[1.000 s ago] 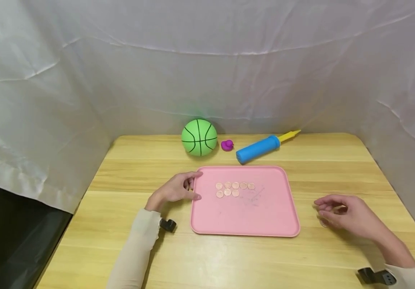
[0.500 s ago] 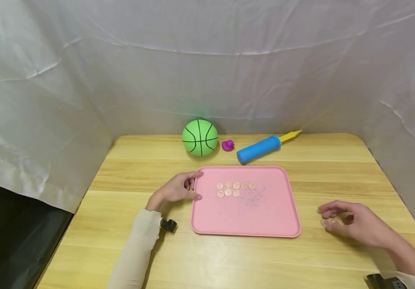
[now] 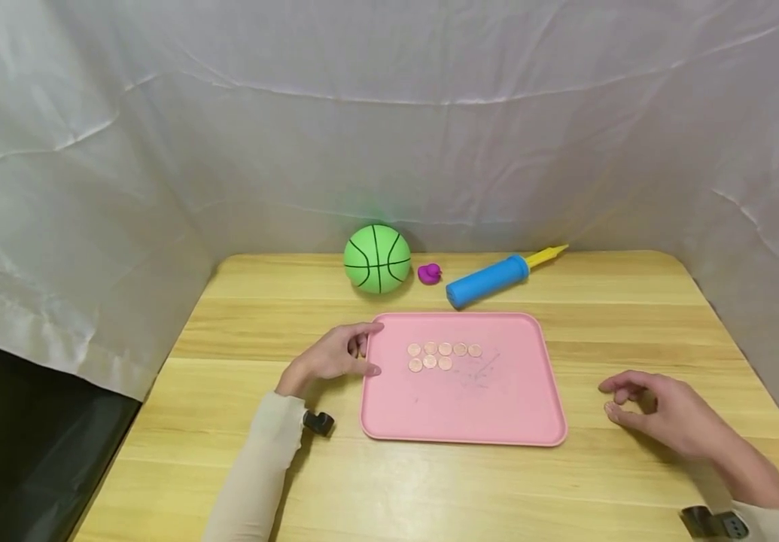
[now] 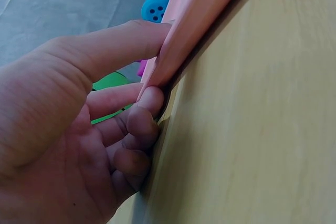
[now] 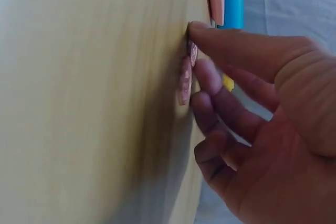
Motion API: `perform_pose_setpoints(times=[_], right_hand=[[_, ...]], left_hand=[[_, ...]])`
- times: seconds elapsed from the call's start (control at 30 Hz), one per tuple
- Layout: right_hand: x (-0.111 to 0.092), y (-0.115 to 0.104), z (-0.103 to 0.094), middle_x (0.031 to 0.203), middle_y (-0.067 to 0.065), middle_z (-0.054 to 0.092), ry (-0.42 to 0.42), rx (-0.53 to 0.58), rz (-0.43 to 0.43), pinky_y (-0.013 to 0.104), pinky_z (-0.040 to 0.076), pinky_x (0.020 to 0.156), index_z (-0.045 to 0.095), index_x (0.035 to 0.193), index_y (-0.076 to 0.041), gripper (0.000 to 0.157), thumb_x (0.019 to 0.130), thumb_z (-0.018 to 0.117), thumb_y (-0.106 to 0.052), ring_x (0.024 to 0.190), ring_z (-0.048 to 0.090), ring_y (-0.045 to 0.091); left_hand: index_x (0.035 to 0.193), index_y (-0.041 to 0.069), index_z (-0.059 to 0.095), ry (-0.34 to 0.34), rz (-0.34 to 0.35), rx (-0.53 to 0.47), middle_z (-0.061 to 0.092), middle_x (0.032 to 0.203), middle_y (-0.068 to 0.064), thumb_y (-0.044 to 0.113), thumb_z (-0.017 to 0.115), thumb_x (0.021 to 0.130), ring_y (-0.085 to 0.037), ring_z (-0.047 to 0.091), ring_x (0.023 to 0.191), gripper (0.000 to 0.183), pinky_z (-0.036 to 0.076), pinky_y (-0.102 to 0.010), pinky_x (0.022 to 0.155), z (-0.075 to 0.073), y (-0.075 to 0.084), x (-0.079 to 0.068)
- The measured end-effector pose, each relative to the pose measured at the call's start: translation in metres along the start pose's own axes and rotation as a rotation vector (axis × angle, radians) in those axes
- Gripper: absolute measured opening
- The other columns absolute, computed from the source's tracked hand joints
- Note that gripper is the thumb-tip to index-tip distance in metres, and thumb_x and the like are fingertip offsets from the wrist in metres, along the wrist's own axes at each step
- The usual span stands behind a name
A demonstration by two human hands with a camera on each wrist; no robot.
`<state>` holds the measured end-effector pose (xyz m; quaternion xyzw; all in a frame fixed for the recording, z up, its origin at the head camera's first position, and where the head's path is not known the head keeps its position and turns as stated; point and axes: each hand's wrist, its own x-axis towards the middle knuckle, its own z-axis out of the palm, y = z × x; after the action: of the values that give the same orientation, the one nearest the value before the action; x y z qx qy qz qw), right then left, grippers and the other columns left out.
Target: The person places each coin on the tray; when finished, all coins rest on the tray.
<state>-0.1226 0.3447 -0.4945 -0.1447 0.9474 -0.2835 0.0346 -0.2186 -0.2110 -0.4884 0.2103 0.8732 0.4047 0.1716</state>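
Note:
My left hand (image 3: 335, 352) grips the left rim of a pink tray (image 3: 457, 414), thumb over the edge and fingers curled against its side. On the tray lie several copper coins (image 3: 430, 348) in two rows, five in the upper row visible as a longer line. Right of the tray, my right hand (image 3: 674, 414) is low over the table, thumb and fingers curled around a coin (image 5: 193, 53) at the thumb tip. Another coin (image 5: 185, 81) shows just beside it in the right wrist view. The hand hides most of both from the head view.
Behind the tray stand a green ball (image 3: 378, 260) with black lines, a small purple duck (image 3: 430, 274) and a blue hand pump (image 3: 487, 281) with a yellow nozzle. Grey cloth (image 3: 430, 150) surrounds the wooden table (image 3: 240, 331) at the back and sides.
My right hand first shifted a little toward me and to the right, then its fingers closed in over the coins, which show less now. The left hand and tray stay put.

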Motion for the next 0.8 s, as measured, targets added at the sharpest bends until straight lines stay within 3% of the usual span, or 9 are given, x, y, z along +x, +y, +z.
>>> perform_pose_setpoints(times=[0.17,0.33,0.63,0.8], right_hand=[[0.006,-0.002,-0.002,0.089,-0.018,0.067,-0.004,-0.050,-0.032,0.013,0.042,0.079,0.078,0.114,-0.019,0.026,0.092,0.090,-0.025,0.083,0.058,-0.004],[0.009,-0.007,-0.002,0.089,-0.014,0.062,-0.037,-0.062,-0.050,0.020,0.045,0.077,0.076,0.111,-0.016,0.023,0.091,0.089,-0.019,0.083,0.053,-0.003],[0.010,-0.016,-0.004,0.081,-0.011,0.058,-0.126,0.054,-0.062,0.022,0.046,0.066,0.074,0.096,-0.016,0.016,0.091,0.086,-0.007,0.075,0.049,-0.004],[0.009,-0.022,-0.003,0.079,-0.012,0.063,-0.073,0.075,-0.060,0.021,0.049,0.064,0.076,0.093,-0.015,0.013,0.091,0.088,-0.011,0.073,0.053,-0.004]], left_hand=[[0.162,0.003,0.051,0.001,-0.009,0.001,0.058,0.100,-0.007,0.019,0.093,0.086,-0.017,0.049,0.086,0.088,0.043,-0.022,0.073,0.001,0.001,-0.001],[0.162,0.004,0.051,0.003,-0.011,0.006,0.059,0.100,-0.007,0.019,0.094,0.086,-0.016,0.049,0.086,0.088,0.043,-0.022,0.073,0.000,0.002,-0.001],[0.162,0.006,0.051,0.006,-0.008,0.024,0.057,0.099,-0.005,0.020,0.094,0.086,-0.017,0.049,0.088,0.089,0.043,-0.023,0.074,-0.001,0.002,0.000],[0.162,0.004,0.051,0.000,0.002,0.022,0.056,0.098,-0.005,0.019,0.094,0.086,-0.017,0.048,0.087,0.088,0.042,-0.023,0.073,0.000,0.000,-0.001]])
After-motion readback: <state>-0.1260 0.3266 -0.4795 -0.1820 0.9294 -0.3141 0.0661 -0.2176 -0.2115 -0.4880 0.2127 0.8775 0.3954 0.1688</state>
